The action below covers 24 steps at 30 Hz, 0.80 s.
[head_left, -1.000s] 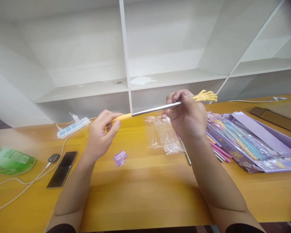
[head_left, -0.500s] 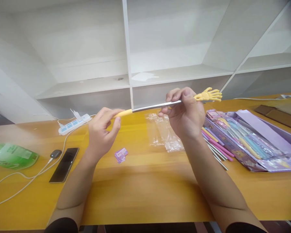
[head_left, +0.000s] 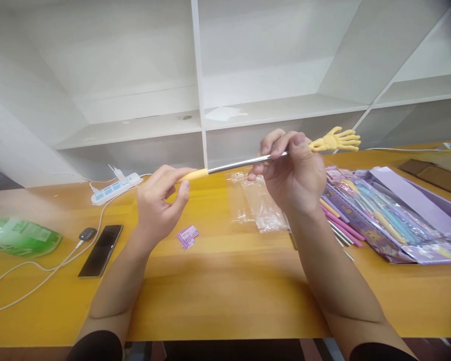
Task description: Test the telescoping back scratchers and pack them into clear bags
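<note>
A thin metal rod (head_left: 240, 163) hangs above the wooden table (head_left: 225, 296), slanting up to the right. On its left end is a yellow handle (head_left: 195, 175), pinched between the thumb and fingers of my left hand (head_left: 161, 203). The fingers of my right hand (head_left: 295, 168) close on the rod near its other end. Just beyond them sticks out a yellow hand-shaped head (head_left: 336, 140) with its fingers spread to the right. Clear plastic wrappers (head_left: 261, 210) lie below the rod, and small purple cards (head_left: 188, 236) lie below my left hand.
On the right, an open purple box (head_left: 391, 215) holds packaged sticks; coloured and metal tubes (head_left: 344, 225) lie beside it. At the left are a phone (head_left: 100, 250), a power strip (head_left: 116, 189), cables and a green bag (head_left: 20, 235). White shelves (head_left: 285, 110) stand behind.
My right hand has moved right and slightly up, along with the yellow hand-shaped head. More metal rod shows between my hands. My left hand has barely moved.
</note>
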Each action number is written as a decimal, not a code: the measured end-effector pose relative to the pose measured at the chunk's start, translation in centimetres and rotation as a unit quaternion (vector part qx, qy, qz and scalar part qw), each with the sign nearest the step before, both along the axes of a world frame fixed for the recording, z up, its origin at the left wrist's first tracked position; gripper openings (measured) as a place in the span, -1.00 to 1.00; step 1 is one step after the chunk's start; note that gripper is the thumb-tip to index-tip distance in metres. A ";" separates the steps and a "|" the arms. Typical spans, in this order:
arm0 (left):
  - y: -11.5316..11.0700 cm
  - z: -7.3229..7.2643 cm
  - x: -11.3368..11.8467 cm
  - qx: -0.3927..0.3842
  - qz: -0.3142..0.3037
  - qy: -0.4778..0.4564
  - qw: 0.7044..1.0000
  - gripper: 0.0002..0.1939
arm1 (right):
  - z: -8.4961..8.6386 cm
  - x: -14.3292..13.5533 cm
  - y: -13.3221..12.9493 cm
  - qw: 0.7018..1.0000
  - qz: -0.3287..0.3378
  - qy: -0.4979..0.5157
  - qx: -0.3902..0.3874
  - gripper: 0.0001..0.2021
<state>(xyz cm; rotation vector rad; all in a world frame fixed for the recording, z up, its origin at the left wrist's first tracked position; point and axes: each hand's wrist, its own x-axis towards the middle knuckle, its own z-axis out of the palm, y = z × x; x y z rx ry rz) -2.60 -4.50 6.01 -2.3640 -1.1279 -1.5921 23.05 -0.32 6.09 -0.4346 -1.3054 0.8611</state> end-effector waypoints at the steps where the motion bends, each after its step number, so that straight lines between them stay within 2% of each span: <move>1: 0.0 0.0 0.0 0.000 0.001 -0.001 1.000 -0.79 | 0.0 -0.1 0.0 1.000 0.000 0.001 0.003 -0.46; 5: 0.0 0.0 0.0 0.007 0.008 0.002 1.000 -0.79 | -0.1 -0.3 -0.1 1.000 0.011 0.006 0.010 -0.47; 11: 0.2 0.0 -0.3 0.016 0.014 0.018 1.000 -0.78 | 0.0 -0.4 -0.2 1.000 -0.006 -0.011 -0.004 -0.43; 24: -0.2 -0.2 0.5 0.015 0.020 0.019 1.000 -0.77 | -0.3 -0.5 0.2 0.999 0.033 0.011 0.013 -0.45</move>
